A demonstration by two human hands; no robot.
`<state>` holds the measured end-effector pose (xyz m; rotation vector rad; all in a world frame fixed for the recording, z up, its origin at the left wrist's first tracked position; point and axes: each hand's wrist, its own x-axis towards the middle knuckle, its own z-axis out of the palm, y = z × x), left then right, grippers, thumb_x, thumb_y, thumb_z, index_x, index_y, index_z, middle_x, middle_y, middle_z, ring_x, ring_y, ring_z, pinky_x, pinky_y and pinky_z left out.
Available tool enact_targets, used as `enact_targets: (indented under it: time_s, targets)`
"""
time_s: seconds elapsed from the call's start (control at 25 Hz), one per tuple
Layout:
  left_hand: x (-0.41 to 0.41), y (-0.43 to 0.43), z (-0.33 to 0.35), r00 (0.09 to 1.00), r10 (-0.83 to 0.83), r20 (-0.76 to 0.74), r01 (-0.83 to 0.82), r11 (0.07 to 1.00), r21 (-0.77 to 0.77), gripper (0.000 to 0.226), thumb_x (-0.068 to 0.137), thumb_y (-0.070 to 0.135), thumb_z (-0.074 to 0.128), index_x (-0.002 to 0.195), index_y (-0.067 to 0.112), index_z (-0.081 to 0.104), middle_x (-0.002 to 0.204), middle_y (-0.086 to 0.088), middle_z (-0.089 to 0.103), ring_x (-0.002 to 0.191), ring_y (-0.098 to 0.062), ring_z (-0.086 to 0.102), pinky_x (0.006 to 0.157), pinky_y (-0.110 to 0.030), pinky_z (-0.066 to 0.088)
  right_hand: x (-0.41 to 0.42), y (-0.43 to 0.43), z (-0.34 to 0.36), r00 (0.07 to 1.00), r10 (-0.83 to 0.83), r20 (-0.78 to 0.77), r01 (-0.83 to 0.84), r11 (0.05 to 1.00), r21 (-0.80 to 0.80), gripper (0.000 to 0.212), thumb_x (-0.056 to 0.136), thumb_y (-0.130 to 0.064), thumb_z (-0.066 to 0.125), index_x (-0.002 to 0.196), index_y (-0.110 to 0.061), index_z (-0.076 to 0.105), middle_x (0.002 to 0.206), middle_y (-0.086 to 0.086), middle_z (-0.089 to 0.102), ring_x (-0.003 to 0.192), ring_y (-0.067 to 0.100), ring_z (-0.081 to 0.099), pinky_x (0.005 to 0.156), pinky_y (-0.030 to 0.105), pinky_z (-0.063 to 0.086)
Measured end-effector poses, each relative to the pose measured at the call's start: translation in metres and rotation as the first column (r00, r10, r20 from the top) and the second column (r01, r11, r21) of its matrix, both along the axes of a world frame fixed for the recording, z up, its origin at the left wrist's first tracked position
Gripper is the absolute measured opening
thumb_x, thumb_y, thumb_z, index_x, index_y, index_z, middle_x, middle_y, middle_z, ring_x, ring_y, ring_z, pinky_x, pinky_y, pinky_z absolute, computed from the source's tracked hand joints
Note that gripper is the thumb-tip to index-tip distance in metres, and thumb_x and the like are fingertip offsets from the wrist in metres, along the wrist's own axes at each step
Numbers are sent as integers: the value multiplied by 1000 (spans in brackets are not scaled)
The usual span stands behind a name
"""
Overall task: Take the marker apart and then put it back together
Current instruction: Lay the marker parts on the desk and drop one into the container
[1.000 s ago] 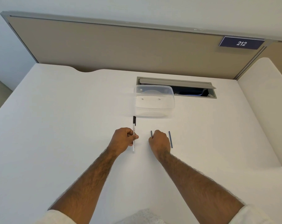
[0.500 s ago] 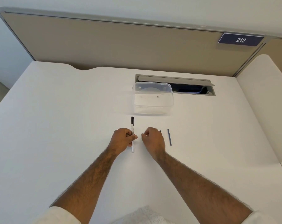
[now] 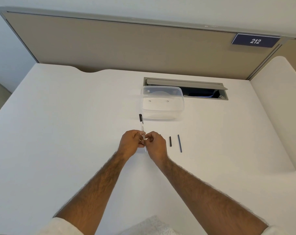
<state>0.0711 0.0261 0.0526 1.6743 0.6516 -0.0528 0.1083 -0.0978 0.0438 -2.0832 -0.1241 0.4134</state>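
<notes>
the marker barrel [image 3: 142,128], white with a black cap at its far end, is held above the white desk [image 3: 67,133], pointing away from the person. its near portion is gripped by the left hand [image 3: 131,144], whose fingers are curled closed around it. the right hand [image 3: 156,145] is pressed against the barrel from the other side, fingers bent in a narrow pinch; whether a small part is held in it cannot be told. two loose dark parts are laid on the desk just to the right of the right hand: a short black piece [image 3: 170,141] and, beside it, a longer thin dark rod [image 3: 179,143], apart from each other. a clear plastic container [image 3: 162,103] is placed beyond the cap, in front of an open cable hatch [image 3: 203,92].
</notes>
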Motion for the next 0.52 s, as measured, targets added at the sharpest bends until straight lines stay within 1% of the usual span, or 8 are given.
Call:
enact_targets:
  time_s: [0.04,0.12,0.2,0.28,0.32,0.4,0.52]
  targets:
    - [1,-1,-1,1000,1,-1,-1,1000,6,24,102,17,54,100,4,74,88,-16,77,78,-27,77,76,-37,64,0,0,0,1000,-15,3,15,1000,-4,8,85,-14,64,86,-22,64,71,-12,63,61,0,56,51,12,40]
    - [2,-3,-3,1000,14,-13,-14,999,34,18,99,15,59,97,6,74,82,-11,77,74,-24,77,72,-33,64,-1,0,-2,999,-38,-9,38,999,-9,5,86,-15,65,87,-19,63,69,-11,62,59,1,54,50,14,41]
    - [2,-6,-6,998,49,-38,-48,998,49,12,95,13,64,91,8,74,76,-8,76,70,-23,76,63,-27,62,-3,-1,-5,997,-64,-42,63,998,-23,3,86,-14,66,86,-14,63,71,-9,62,61,5,55,54,21,46]
    - [2,-10,-9,995,68,-72,-63,996,69,10,93,10,66,85,9,73,74,-7,76,66,-21,75,56,-21,59,-4,-2,-8,993,-85,-79,82,995,-52,5,86,-13,67,85,-10,63,75,-5,64,65,10,57,58,28,48]
    - [2,-13,-11,993,70,-90,-62,995,82,11,92,9,66,83,8,72,74,-8,76,64,-19,74,55,-22,59,-4,-2,-10,992,-92,-89,86,994,-69,6,86,-14,66,85,-9,63,76,-4,65,67,12,58,58,28,48]
    - [3,-18,-15,991,64,-121,-50,992,114,14,91,6,65,78,7,73,74,-8,76,63,-20,75,57,-26,62,-6,-4,-13,990,-101,-94,91,990,-107,8,87,-15,65,85,-8,63,78,-2,65,68,13,58,55,25,46]
    - [5,-23,-18,986,23,-163,10,980,196,23,90,8,68,68,8,73,67,-6,75,59,-19,74,56,-27,61,-8,-6,-15,987,-124,-99,107,981,-161,12,85,-18,65,79,-11,59,70,-5,60,59,9,52,49,23,40]
